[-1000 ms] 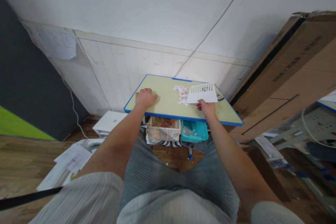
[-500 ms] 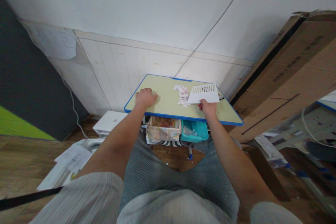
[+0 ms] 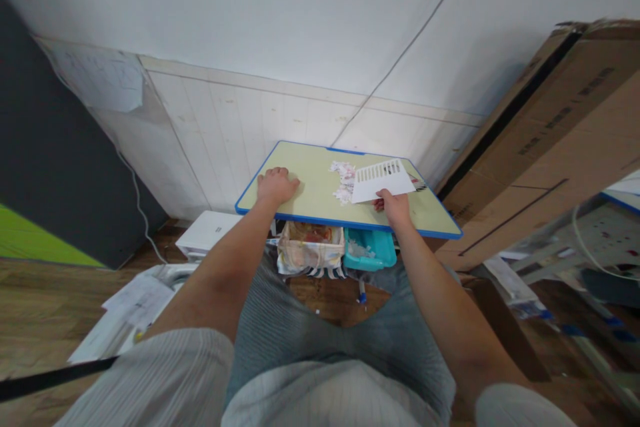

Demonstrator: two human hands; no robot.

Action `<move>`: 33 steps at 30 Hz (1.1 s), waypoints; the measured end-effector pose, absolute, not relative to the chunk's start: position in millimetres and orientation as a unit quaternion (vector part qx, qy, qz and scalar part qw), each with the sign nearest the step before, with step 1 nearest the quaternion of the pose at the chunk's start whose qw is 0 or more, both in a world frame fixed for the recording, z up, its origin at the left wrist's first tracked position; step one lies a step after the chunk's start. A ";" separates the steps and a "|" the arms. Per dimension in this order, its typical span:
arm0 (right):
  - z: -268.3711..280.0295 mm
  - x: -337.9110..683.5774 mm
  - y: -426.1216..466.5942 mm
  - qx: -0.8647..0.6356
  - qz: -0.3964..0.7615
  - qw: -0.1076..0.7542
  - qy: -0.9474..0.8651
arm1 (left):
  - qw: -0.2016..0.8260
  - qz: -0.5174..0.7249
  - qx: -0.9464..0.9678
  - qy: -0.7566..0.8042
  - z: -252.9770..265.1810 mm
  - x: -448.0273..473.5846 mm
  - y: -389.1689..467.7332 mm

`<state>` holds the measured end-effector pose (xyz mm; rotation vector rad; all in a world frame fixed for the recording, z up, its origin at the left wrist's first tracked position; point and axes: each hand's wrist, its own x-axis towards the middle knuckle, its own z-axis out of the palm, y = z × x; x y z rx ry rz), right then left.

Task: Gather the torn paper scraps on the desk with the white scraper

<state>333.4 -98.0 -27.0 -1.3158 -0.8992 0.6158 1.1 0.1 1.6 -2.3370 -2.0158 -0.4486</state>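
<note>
My right hand [image 3: 393, 207] pinches the near edge of a white sheet of card or paper [image 3: 383, 185] with a row of slots cut along its far side. The sheet is held tilted over the right half of a pale yellow-green table [image 3: 315, 187] with a blue rim. Left of the sheet lies a heap of small white and pinkish paper scraps [image 3: 344, 181], partly covered by it. On the table's left part rests my left hand [image 3: 277, 185], palm down with its fingers spread and nothing in it. Something dark and patterned [image 3: 419, 181] shows behind the sheet's right end.
Under the table edge hang a lined basket [image 3: 311, 255] and a turquoise bin [image 3: 373, 257] with white scraps inside. Large cardboard boxes [image 3: 545, 140] lean at the right. A white box [image 3: 207, 233] and papers [image 3: 133, 307] are at the left. A white wall stands behind.
The slotted sheet has swung left and turned a little in my right hand, covering more of the scraps' right side. My left hand stays in place.
</note>
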 end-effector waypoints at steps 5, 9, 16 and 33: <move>-26.0 332.7 -98.4 -0.582 0.265 0.663 -0.389 | 0.011 -0.147 -0.752 -0.643 0.6 0.6 0.8; -26.4 333.1 -97.5 -0.585 0.265 0.661 -0.388 | 0.010 -0.150 -0.752 -0.642 -0.8 0.2 2.4; -28.0 334.6 -97.5 -0.588 0.266 0.655 -0.392 | 0.013 -0.146 -0.752 -0.643 -0.1 0.7 1.7; -24.4 331.0 -99.8 -0.574 0.286 0.651 -0.406 | 0.010 -0.144 -0.750 -0.646 0.8 1.0 0.8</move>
